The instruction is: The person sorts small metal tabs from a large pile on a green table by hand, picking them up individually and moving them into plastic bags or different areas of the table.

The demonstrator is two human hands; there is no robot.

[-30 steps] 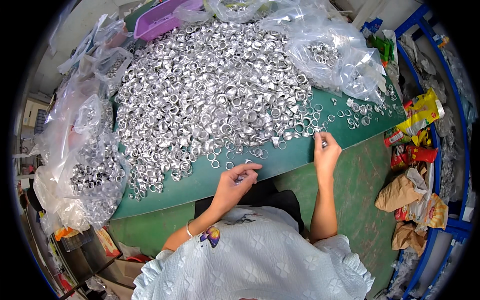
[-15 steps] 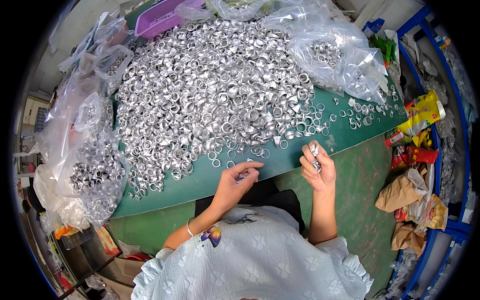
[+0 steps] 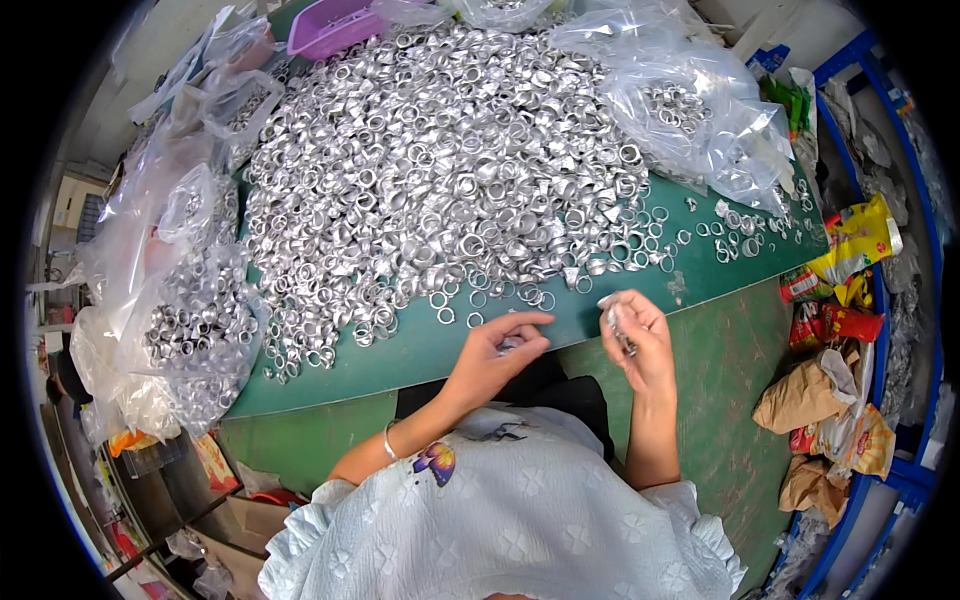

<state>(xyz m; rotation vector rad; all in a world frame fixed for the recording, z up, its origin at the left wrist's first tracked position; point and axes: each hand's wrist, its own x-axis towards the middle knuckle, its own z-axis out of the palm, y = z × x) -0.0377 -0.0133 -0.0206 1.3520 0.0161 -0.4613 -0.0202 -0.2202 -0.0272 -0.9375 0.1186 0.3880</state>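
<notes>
A green tabletop [image 3: 330,385] carries a broad heap of silver rings [image 3: 440,170], with loose ones scattered along its near side and toward the right end. Clear plastic bags [image 3: 665,65] holding more flank the heap, and a purple basket [image 3: 330,30] sits at the far side. At the near edge, the right hand [image 3: 640,340] grips silver rings between thumb and fingers; the left hand [image 3: 500,355] curls around silvery pieces, apparently rings, though its fingers mostly hide them. The floor [image 3: 730,370] is green (scuffed in places); blue shelving [image 3: 915,475] stands at right beside brown paper [image 3: 795,390].
</notes>
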